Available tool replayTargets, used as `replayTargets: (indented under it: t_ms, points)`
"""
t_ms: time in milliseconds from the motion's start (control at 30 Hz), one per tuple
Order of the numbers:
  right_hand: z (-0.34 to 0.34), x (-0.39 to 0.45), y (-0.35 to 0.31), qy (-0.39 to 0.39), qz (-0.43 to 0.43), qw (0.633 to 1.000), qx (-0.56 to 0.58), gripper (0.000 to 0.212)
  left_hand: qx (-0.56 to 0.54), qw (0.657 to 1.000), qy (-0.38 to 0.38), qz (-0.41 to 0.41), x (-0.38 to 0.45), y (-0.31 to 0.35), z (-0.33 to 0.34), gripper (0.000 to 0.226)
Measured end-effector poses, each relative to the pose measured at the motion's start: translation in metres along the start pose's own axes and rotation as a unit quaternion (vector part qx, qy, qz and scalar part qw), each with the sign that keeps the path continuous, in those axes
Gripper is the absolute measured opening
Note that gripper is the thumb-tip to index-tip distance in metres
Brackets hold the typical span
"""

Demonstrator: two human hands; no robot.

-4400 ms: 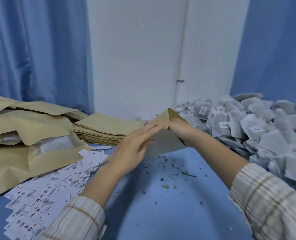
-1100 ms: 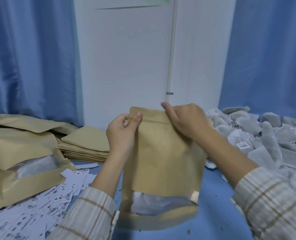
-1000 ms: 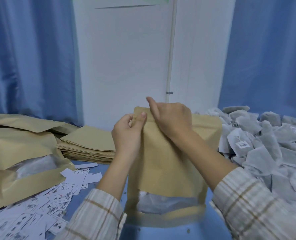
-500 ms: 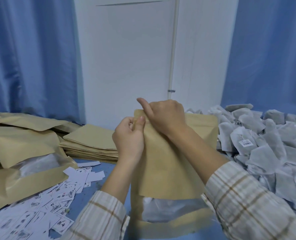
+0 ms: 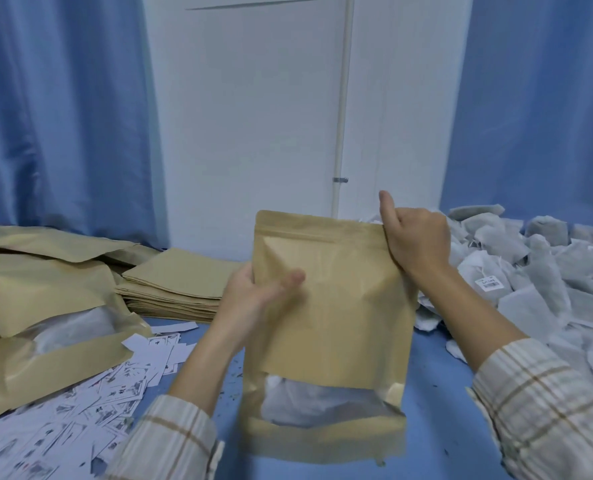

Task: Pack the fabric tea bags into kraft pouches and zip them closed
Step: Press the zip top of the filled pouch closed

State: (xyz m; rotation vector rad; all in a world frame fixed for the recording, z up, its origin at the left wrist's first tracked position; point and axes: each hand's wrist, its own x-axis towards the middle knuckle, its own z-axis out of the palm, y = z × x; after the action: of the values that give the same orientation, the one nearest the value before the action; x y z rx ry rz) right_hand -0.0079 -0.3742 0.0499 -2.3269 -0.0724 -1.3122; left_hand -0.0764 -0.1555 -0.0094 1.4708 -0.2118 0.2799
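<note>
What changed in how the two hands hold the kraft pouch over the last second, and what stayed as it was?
The right hand slid along the top edge of the kraft pouch from its left part to the right corner, which it now grips. The left hand let go of the top left corner and dropped to grip the pouch's left edge lower down. The pouch stayed upright, white contents showing in its window; the tea bag pile and flat pouch stack did not move.
</note>
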Motion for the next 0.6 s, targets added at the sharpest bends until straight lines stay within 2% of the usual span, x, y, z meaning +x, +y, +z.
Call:
replayTargets:
  t_ms: [33,67,133,167,233,300,367,433,500,567,600]
  points:
    - [0.002,-0.001,0.002,0.013,0.022,0.999,0.029,0.067,0.011,0.999,-0.032,-0.037,-0.004,-0.007,-0.003,0.049]
    - [0.004,-0.001,0.006,0.015,0.048,0.996,0.071,0.065,0.019,0.998,-0.025,-0.061,-0.006,-0.012,-0.006,0.048]
    - [0.009,-0.006,0.015,-0.026,0.117,0.972,0.2,0.054,-0.01,0.996,0.053,-0.077,-0.004,-0.018,-0.012,0.032]
    - [0.011,-0.012,0.02,-0.073,0.155,0.946,0.274,0.052,-0.041,0.993,0.086,-0.076,-0.002,-0.018,-0.014,0.023]
    - [0.014,-0.032,0.032,-0.218,0.197,0.872,0.391,0.064,-0.113,0.984,0.119,-0.067,0.001,-0.016,-0.019,0.015]
    - [0.021,-0.054,0.046,-0.359,0.214,0.796,0.438,0.071,-0.16,0.976,0.136,-0.059,0.002,-0.015,-0.025,0.016]
    - [0.027,-0.071,0.052,-0.426,0.211,0.734,0.485,0.063,-0.171,0.972,0.151,-0.06,0.001,-0.014,-0.032,0.02]
    - [0.03,-0.079,0.048,-0.443,0.206,0.688,0.536,0.051,-0.16,0.971,0.162,-0.067,0.0,-0.015,-0.038,0.025]
    - [0.033,-0.085,0.038,-0.43,0.201,0.692,0.544,0.035,-0.145,0.972,0.169,-0.075,0.0,-0.015,-0.042,0.028]
    - [0.04,-0.09,0.026,-0.404,0.2,0.724,0.522,0.017,-0.137,0.972,0.17,-0.082,0.001,-0.015,-0.047,0.033]
    - [0.043,-0.094,0.02,-0.396,0.204,0.736,0.509,0.015,-0.133,0.972,0.171,-0.089,0.002,-0.013,-0.051,0.037]
